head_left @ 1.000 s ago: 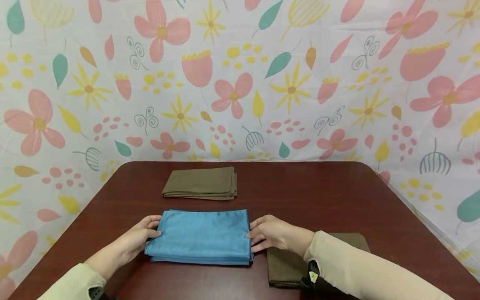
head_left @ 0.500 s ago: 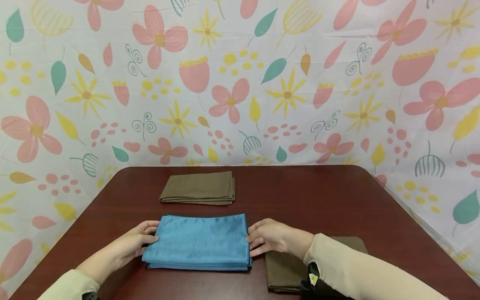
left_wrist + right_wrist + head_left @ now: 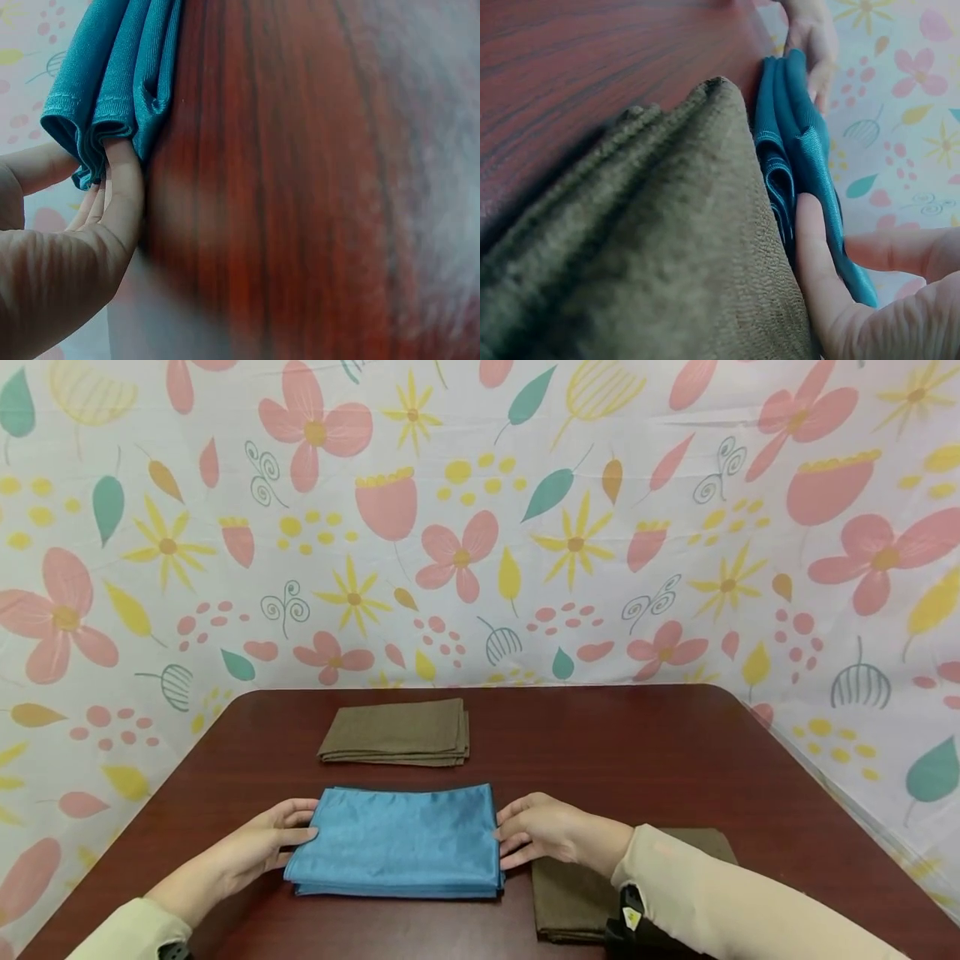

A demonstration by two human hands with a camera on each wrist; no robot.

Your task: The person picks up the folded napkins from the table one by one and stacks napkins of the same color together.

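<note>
A folded blue cloth (image 3: 397,842) with a satin sheen lies in layers on the dark red table. My left hand (image 3: 262,839) pinches its left edge; in the left wrist view, a finger (image 3: 124,187) reaches in among the folds. At the opposite edge my right hand (image 3: 540,832) holds the cloth too, and the right wrist view has the upper layers between thumb and finger (image 3: 817,255). Under the right forearm lies a folded brown cloth (image 3: 566,897), partly hidden by the arm. Behind the blue cloth sits another folded brown cloth (image 3: 393,731).
The wooden table (image 3: 600,743) has rounded far corners. A white hanging sheet (image 3: 465,468) printed with flowers and leaves stands right behind it and along the sides. A black strap (image 3: 626,922) circles the right wrist.
The view tilted slightly, shifting the whole scene a little. Both hands stay at the blue cloth's two edges, and the cloths lie where they were.
</note>
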